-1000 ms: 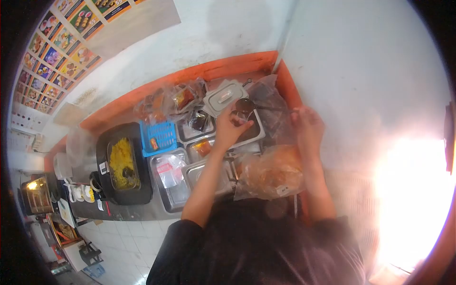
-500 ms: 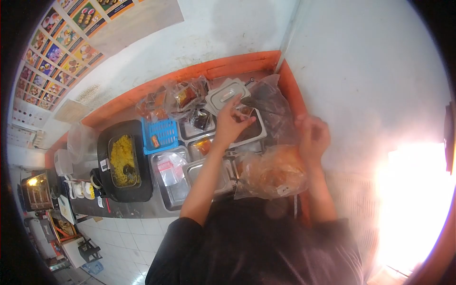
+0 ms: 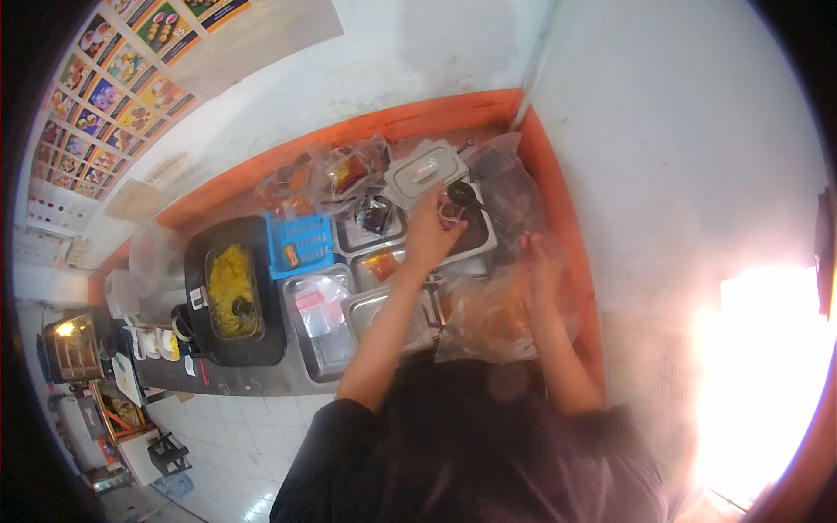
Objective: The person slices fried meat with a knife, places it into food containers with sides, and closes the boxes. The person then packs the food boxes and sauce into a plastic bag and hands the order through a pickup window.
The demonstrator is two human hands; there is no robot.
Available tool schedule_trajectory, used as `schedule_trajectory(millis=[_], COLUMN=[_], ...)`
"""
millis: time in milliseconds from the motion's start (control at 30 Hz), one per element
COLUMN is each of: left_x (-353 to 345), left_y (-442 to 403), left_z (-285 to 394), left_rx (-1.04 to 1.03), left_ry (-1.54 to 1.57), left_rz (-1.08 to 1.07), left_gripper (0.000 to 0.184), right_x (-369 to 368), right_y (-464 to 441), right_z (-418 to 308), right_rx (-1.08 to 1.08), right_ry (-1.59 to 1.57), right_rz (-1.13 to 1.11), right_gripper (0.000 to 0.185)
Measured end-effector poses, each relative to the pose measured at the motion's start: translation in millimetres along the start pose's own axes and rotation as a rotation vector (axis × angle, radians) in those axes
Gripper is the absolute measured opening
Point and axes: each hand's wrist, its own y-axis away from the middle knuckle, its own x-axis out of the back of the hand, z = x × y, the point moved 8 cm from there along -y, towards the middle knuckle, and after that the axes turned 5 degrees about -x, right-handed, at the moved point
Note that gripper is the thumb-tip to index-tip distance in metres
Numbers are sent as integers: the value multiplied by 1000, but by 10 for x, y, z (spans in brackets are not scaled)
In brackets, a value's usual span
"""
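Clock directions are taken from the left hand. The left hand (image 3: 427,234) has its fingers and thumb closed on a small clear bag (image 3: 451,213), held over the steel pan (image 3: 481,245) of dark contents. At about four o'clock, the right hand (image 3: 540,261) is curled closed around the handle end of a dark ladle (image 3: 460,193); the ladle's bowl sits at one o'clock, just beside the bag.

At twelve lie stacked metal lids (image 3: 427,173); at five, near the right forearm, a large plastic bag (image 3: 488,315) with orange-brown contents. A dark packet (image 3: 375,214) rests in a pan at ten, with plastic-wrapped food (image 3: 349,173) beyond it. The blue basket (image 3: 301,242) stands at nine. Toward eight, a steel tray (image 3: 332,361) bears a white packet (image 3: 320,305); farther, between eight and nine, a black cooker (image 3: 272,318) holds yellow rice (image 3: 230,283).
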Motion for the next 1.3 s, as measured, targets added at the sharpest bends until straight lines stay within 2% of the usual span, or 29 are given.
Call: schedule_trajectory(millis=[67,133,167,233,300,333,367,400,433,500,567,667,733,767,800,833,867,967,1067,1167,1300], left_x=[-14,-25,13,154,258,292,372,363,346,437,555,838,955,965,1006,1065,1097,1228,1294,1447,1600], left_y=[6,26,27,37,62,82,102,129,186,298,391,516,596,635,655,681,707,761,824,874,996], left_z=[-83,-266,-246,-167,-55,19,100,196,306,545,803,871,759,754,765,770,789,931,940,1111,1106], left_rx=[-17,-124,-126,-119,-125,-127,-130,-139,-143,-140,-145,-58,24,28,18,6,7,-41,-39,-125,-111], left_ry=[-91,-241,-240,-99,-55,-13,-17,117,253,316,379,378,322,319,394,469,467,309,294,260,317], left_rz=[17,104,109,131,68,4,4,-99,-203,-234,-265,-168,-118,-111,-27,55,57,90,110,146,93], left_gripper=[82,80,80,82,85,87,87,88,88,88,88,80,65,65,54,43,43,27,28,28,29], right_x=[105,358,602,436,168,79,-242,-595,-902,-1397,-1580,-1603,-1617,-1629,-1649,-1703,-1748,-1803,-1855,-1930,-2072], right_y=[-72,-286,-518,-465,-357,-308,-209,-19,158,523,687,788,835,863,904,964,1018,1104,1215,1324,1540], right_z=[130,358,444,278,310,255,63,0,-71,-240,-115,-129,-126,-134,-119,-170,-214,-211,-247,-225,-147], right_rx=[-50,-101,19,143,-99,-98,228,573,532,482,-97,-176,-123,-66,-70,10,93,124,214,206,212], right_ry=[-86,-170,45,257,387,385,879,1362,1183,1001,592,649,689,729,729,724,717,645,654,650,784], right_rz=[19,38,37,35,-47,-48,-220,-393,-534,-664,-792,-720,-732,-736,-743,-767,-788,-820,-816,-854,-877], right_gripper=[11,12,12,12,23,23,31,38,41,44,35,28,24,19,19,16,13,9,8,7,8])
